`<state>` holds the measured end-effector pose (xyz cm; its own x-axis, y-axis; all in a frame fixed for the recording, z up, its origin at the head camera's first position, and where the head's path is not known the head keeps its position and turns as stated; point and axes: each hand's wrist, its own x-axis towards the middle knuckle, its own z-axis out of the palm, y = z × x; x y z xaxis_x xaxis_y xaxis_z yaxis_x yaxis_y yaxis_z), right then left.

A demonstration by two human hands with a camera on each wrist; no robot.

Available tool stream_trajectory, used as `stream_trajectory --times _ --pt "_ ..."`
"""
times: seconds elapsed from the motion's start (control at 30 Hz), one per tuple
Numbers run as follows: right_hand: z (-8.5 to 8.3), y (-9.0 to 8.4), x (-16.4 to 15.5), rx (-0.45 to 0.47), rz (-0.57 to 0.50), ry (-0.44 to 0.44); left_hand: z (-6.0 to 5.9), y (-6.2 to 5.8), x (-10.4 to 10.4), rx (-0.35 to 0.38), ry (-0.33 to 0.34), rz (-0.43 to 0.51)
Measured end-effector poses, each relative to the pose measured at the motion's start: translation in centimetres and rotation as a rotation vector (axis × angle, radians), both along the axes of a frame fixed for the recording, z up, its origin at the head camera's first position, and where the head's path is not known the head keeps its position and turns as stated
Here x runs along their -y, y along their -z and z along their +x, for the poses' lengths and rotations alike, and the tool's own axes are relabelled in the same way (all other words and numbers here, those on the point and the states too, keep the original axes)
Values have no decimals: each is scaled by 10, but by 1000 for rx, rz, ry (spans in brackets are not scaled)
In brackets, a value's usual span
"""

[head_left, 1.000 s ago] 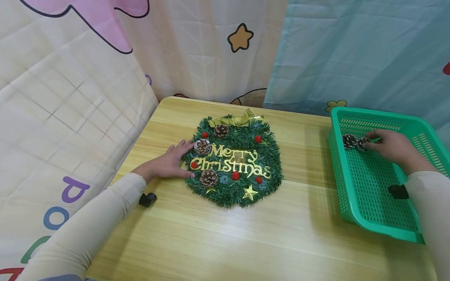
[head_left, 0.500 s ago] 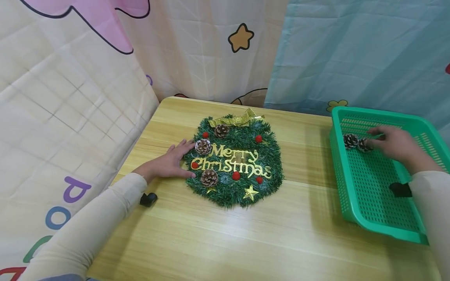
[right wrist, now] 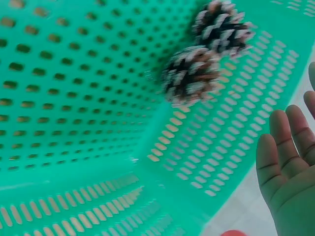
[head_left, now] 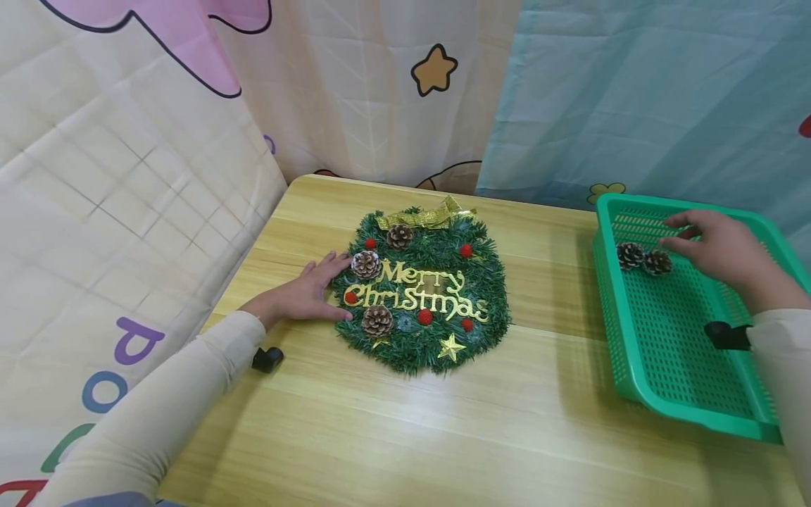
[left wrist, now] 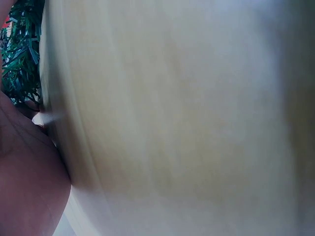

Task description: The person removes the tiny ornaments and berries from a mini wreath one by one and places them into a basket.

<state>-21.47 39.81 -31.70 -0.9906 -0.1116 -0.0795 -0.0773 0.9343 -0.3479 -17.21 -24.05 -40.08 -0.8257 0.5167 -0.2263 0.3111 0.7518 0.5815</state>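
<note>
Head view: two pinecones [head_left: 643,258] side by side, row crosswise.

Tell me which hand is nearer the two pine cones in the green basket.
Right. The right hand hovers open just beside the pine cones inside the green basket, not touching; the left hand rests against the wreath across the table.

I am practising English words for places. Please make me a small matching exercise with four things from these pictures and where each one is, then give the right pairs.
Things:
1. two loose pine cones
2. left hand
3. gold bow
4. right hand

Places:
A. at the far edge of the wreath
B. open above the green basket
C. lying inside the green basket
D. resting on the table against the wreath's left edge

Pairs: 1-C, 2-D, 3-A, 4-B
</note>
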Motion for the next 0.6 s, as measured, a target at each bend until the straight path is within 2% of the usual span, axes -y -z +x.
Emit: stream_trajectory --times 0.33,0.6 --pt "7 -24 27 -40 19 -85 0 2 1 -3 4 5" --pt "21 -46 58 -130 42 -203 1 0 0 1 3 9"
